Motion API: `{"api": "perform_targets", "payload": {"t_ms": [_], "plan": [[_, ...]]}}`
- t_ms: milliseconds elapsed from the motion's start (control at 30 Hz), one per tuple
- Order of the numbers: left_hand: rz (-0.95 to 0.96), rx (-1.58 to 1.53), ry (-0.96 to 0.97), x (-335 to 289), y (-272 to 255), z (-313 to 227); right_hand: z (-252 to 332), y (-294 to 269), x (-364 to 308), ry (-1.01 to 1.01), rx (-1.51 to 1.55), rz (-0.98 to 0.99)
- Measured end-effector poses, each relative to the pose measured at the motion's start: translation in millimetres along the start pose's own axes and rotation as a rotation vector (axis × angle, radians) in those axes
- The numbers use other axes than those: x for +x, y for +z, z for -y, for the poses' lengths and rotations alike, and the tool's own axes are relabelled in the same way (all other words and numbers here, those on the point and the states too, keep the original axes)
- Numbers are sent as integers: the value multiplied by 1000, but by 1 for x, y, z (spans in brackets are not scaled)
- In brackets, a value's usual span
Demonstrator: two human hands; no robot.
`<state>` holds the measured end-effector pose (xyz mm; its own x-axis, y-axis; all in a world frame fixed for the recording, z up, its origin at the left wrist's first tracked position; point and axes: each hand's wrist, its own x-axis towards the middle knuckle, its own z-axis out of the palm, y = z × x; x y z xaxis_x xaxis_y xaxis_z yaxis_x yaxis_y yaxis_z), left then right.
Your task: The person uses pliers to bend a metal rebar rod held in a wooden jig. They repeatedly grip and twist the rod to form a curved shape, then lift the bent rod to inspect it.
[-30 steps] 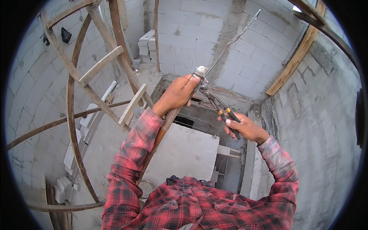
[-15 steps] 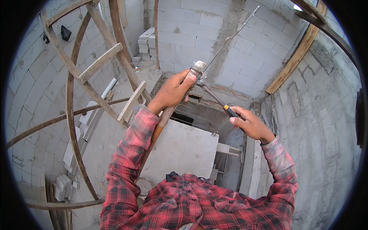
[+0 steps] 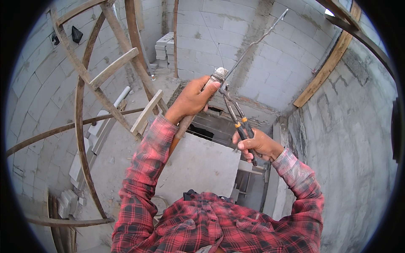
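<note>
My left hand [image 3: 192, 99] grips the top of a round metal pole [image 3: 185, 122] that runs down past my red plaid sleeve. My right hand [image 3: 257, 145] is closed on the orange-and-black handles of long pliers [image 3: 234, 109]. The pliers' jaws reach up to the pole's top end, where a twisted wire [image 3: 257, 40] leaves it and rises to the upper right. The two hands are about a hand's width apart.
Below me lie a grey concrete slab [image 3: 198, 168] and a dark floor opening [image 3: 202, 133]. A wooden ladder [image 3: 114, 67] and curved bars [image 3: 80, 139] stand to the left. Grey block walls [image 3: 346, 139] surround the spot; a timber plank [image 3: 325, 71] leans at the right. Stacked blocks [image 3: 164, 46] sit far back.
My right hand has slid lower and slightly right along the pliers' handles, and the pliers now stand steeper. My left hand stays on the pole's top.
</note>
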<state>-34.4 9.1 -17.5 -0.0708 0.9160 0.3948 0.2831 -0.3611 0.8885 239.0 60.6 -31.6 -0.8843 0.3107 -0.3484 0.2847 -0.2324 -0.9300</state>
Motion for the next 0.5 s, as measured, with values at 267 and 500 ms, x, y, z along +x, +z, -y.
{"api": "perform_targets", "payload": {"t_ms": [267,500], "plan": [[-7,36,1,-1,3,3,-30,0,-1,-492,-273,-345],[16,66,-32,-3,12,-4,-27,-10,-17,-431,-547,-457]]}}
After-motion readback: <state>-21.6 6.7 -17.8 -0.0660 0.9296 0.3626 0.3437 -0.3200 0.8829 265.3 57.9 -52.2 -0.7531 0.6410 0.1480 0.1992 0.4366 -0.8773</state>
